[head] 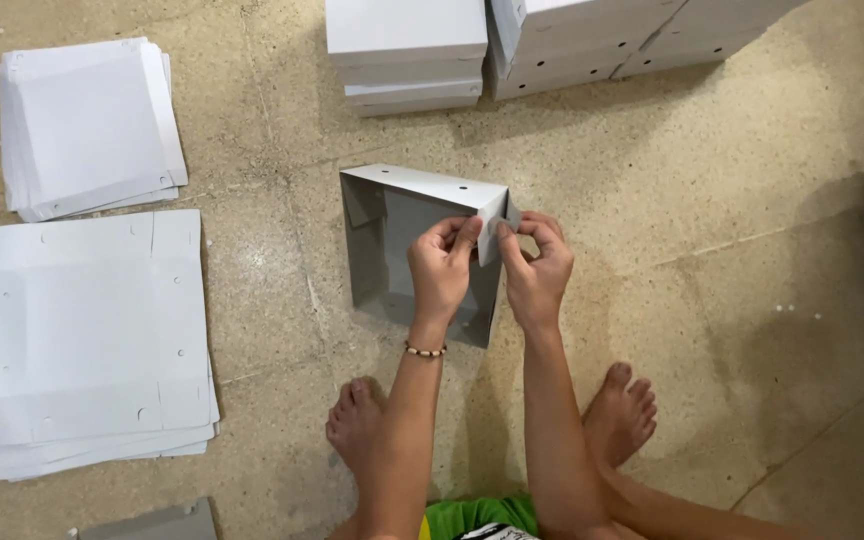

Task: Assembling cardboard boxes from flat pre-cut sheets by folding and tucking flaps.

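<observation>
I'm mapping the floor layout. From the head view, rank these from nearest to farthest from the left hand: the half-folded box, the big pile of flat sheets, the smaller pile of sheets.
1. Half-folded box: held at its corner by the left hand, centre of the floor.
2. Big pile of flat sheets: on the floor, far to the left.
3. Smaller pile of sheets: upper left, farthest.

A half-folded grey-white box (pixel 422 250) stands mid-floor — finished white boxes (pixel 407 50) stacked beyond, flat white blanks (pixel 92 330) piled left.
</observation>
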